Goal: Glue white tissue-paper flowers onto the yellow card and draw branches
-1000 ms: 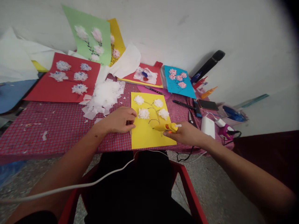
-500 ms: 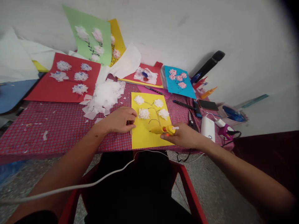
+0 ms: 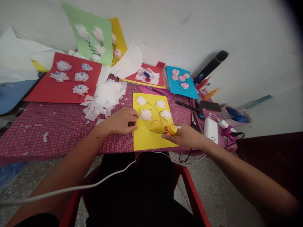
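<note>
Item: yellow sheet (image 3: 145,141), flat at the table's front edge, before the person. Drawn with a curved stem; four white paper flowers (image 3: 145,114) sit at branch ends, a lower branch bare.

Glue gun (image 3: 163,129), yellow, over the sheet's lower half, nozzle pointing left, just below the bare branch; small orange light showing. Right hand (image 3: 186,136) wrapped around it, grip closed.

Left hand (image 3: 124,121) at the sheet's left edge, fingers curled, thumb near the fingertips; whether they pinch anything, I cannot tell.

Beyond the left hand: white paper scraps (image 3: 106,97), heaped. Farther left, red sheet (image 3: 44,93) with five flowers; behind it, green sheet (image 3: 94,23), upright against the wall.

Right of the yellow sheet: pen (image 3: 187,105), scissors (image 3: 195,123), phone (image 3: 211,106), white box (image 3: 210,128). Behind the pen, blue sheet (image 3: 192,92), flowered; microphone (image 3: 213,64) leaning on the wall.
</note>
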Demonstrator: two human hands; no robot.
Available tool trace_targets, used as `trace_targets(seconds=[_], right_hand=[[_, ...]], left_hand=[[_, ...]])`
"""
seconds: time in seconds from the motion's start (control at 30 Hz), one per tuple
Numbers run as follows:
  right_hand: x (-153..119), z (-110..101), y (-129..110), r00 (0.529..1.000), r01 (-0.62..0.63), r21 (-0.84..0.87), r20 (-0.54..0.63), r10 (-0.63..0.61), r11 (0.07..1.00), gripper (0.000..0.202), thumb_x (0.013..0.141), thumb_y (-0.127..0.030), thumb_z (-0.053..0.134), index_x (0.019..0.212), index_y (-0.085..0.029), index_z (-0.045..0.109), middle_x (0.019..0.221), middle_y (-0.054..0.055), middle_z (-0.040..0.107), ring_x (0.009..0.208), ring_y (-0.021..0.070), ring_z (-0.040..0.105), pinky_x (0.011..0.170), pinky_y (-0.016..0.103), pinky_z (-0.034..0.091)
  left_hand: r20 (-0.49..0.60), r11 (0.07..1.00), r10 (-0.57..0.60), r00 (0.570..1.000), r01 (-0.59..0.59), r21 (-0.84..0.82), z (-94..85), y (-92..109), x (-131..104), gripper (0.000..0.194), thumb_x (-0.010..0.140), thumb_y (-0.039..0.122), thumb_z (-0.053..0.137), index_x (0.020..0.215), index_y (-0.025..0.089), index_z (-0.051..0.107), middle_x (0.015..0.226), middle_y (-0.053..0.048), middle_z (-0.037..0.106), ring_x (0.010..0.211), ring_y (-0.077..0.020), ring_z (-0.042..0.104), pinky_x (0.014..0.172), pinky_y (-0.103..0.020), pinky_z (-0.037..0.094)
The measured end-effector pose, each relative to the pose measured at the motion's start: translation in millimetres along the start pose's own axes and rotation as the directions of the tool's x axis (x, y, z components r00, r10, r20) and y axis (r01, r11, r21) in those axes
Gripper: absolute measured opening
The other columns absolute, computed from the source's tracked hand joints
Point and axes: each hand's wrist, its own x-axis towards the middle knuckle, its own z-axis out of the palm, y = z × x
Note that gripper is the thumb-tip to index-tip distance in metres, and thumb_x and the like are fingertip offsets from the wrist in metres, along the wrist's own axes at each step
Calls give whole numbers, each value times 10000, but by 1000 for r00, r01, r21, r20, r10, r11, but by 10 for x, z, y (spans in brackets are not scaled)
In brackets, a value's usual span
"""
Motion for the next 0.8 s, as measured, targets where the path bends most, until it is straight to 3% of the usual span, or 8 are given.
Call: trace_targets(seconds=[0.3, 0.8], right_hand=[[10, 14, -9, 1000, -3, 33, -4, 3, 999, 342, 1005, -461, 535, 908, -204, 738, 742, 19, 699, 605, 131, 546, 595, 284, 355], [-48, -14, -2, 1000, -17, 12, 24, 17, 1000, 366, 1001, -474, 509, 926, -216, 757, 692, 16, 674, 580, 138, 534, 584, 288, 349]], left_hand=[[5, 1000, 2, 1000, -2, 2, -16, 12, 11, 179, 886, 313, 650, 761, 185, 666, 1125, -88, 718, 1020, -237, 658, 959, -405, 467], [3, 1000, 16, 1000, -16, 18, -8, 1, 7, 173, 888, 298, 653, 757, 186, 664, 1127, -84, 722, 1022, -235, 663, 960, -410, 474]])
